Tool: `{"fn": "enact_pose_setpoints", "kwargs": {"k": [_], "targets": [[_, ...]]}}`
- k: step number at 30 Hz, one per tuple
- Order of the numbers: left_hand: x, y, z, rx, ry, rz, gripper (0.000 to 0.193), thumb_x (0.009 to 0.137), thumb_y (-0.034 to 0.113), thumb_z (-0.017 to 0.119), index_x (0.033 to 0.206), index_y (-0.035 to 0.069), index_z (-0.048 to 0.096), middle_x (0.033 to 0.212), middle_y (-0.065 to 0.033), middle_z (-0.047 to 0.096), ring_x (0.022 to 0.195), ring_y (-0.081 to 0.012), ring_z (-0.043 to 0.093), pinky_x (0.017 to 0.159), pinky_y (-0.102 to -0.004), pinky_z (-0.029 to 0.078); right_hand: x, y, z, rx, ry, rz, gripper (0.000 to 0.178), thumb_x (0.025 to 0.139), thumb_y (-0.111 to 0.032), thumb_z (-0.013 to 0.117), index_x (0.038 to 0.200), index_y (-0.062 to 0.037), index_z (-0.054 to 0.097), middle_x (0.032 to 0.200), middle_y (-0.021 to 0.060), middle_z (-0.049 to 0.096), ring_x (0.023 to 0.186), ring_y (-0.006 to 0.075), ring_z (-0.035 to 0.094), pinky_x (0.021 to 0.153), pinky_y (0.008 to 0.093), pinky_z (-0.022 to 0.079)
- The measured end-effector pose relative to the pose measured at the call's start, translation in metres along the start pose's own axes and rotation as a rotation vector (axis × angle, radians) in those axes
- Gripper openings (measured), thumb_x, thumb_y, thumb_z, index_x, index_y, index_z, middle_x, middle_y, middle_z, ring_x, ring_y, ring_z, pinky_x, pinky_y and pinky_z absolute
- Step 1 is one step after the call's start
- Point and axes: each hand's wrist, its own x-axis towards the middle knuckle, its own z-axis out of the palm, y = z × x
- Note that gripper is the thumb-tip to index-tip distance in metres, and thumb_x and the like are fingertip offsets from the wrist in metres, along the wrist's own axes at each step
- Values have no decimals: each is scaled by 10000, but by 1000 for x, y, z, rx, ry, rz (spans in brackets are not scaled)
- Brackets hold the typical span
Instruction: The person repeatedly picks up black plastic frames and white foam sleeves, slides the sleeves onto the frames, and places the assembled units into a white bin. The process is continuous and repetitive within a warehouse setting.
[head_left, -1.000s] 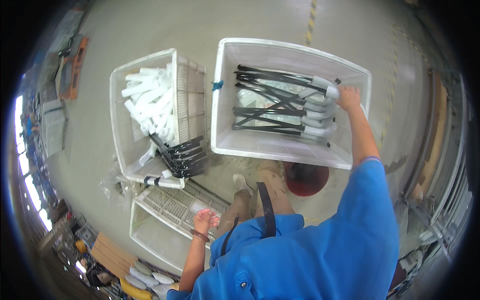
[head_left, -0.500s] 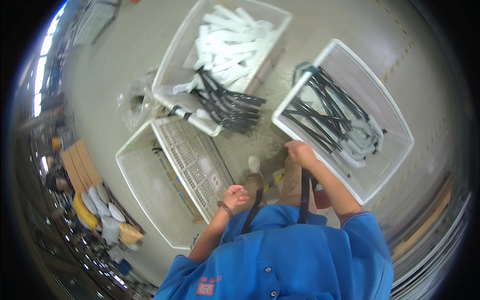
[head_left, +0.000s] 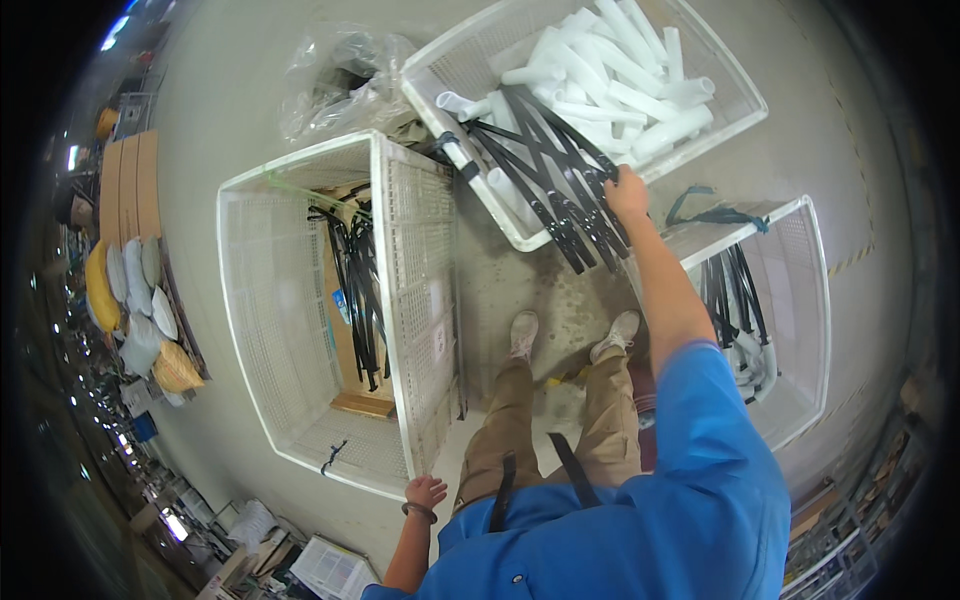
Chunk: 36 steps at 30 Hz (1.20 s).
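Observation:
My right hand (head_left: pixel 626 196) is stretched forward to a bundle of black tubes (head_left: pixel 545 165) and closes on a tube at its right side. The bundle lies across the near end of a white crate (head_left: pixel 715 137), its ends sticking out over the rim. White foam-like tubes (head_left: pixel 610 75) fill the rest of that crate. Low at my left side, my left hand (head_left: pixel 426 491) holds nothing, its fingers loosely apart. It is close to the near corner of another white crate (head_left: pixel 392 300), in which more black tubes (head_left: pixel 357 290) lie.
To my right stands a third white crate (head_left: pixel 817 300) with black tubes and pale curved pieces, a dark green strap (head_left: pixel 735 213) at its rim. Clear plastic wrap (head_left: pixel 345 75) lies beyond the left crate. Farther left are cardboard (head_left: pixel 130 190) and several sacks (head_left: pixel 160 315).
My right hand has left the right crate's rim and moved forward to the black tubes. My view has turned right, and my left hand now hangs nearer to me.

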Motion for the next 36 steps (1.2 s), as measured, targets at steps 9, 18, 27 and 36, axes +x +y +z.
{"fn": "enact_pose_setpoints", "kwargs": {"k": [9,18,27,36], "targets": [[-11,113,60,747,-396,588,97,914,131,613,950,46,641,862,-100,696,752,-146,664,614,-315,556,-196,-70,-280,238,182,-157,361,882,-323,695,959,25,639,761,218,641,678,355,615,643,415,471],[-409,214,257,703,-1329,2183,701,771,149,782,1373,44,439,1420,-173,473,1325,-342,458,1064,-433,407,-517,-115,-554,-166,412,-223,356,655,-123,857,908,-10,636,747,104,615,661,236,612,621,302,474],[-342,40,359,1270,-1397,1818,245,729,19,759,964,6,693,863,-154,714,758,-213,700,676,-331,536,-499,21,-313,6,190,-106,200,789,-122,640,953,-76,535,856,89,603,812,288,651,696,417,520],[-159,-26,377,1786,-816,1893,313,813,283,792,878,53,590,750,-188,649,715,-429,622,608,-468,492,-648,277,-38,517,570,638,214,808,-81,637,1022,-95,632,1029,118,640,1001,313,621,845,441,500]]}}
